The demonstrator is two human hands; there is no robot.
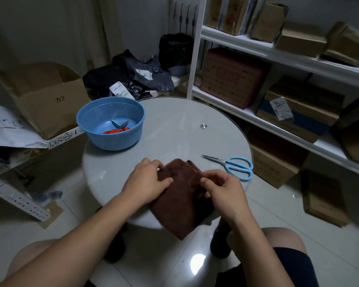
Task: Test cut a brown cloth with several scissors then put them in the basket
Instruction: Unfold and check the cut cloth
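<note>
- Two hands on the brown cloth [180, 206] from what I see: left hand [147, 179] lies on its left side, fingers curled over the far edge, thumb flat on top.
- Right hand [222, 189] pinches the cloth's right edge between thumb and fingertips.
- Cloth is folded at the near edge of the round glass bench [174, 121], near corner hanging off.
- Blue-handled scissors [234, 165] lie closed on the bench just right of the cloth, untouched.
- Red-handled scissors [117, 129] lie in the blue basket [112, 142] at the bench's far left, blades apart.
</note>
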